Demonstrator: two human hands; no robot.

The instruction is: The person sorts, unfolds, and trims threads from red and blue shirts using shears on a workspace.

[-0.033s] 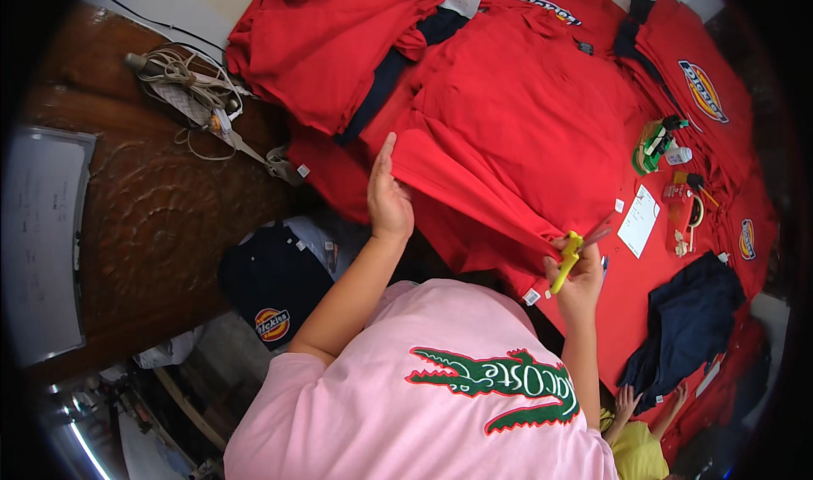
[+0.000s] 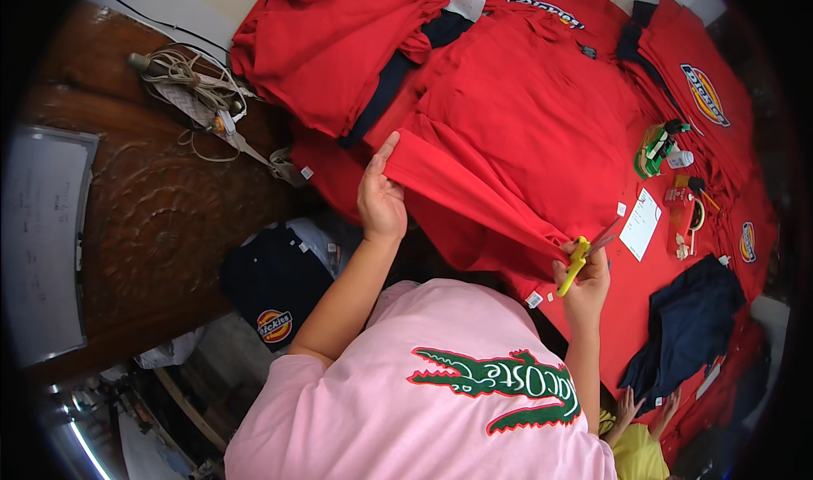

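A red garment (image 2: pixel 500 133) lies spread over the table before me, its near edge drawn into a straight fold between my hands. My left hand (image 2: pixel 383 200) is at the fold's left end, with straight fingers pressed together along the cloth. At the right end, my right hand (image 2: pixel 586 283) has yellow-handled scissors (image 2: pixel 575 266) in its grip, blades pointing up and to the right. The fingertips of that hand also touch the cloth edge. A small white tag (image 2: pixel 533 299) hangs just below the cloth, near my right wrist.
More red garments (image 2: pixel 326 48) are heaped at the back left, and a folded stack (image 2: pixel 703 73) is at the right. A green tool (image 2: pixel 652 151), white card (image 2: pixel 641 224) and red tape dispenser (image 2: pixel 680 217) lie right. Another person's hands (image 2: pixel 625 412) touch a navy garment (image 2: pixel 686 323).
My left hand has shifted slightly left, so the cloth edge is stretched a little wider. The right hand with the scissors has moved slightly right and down.
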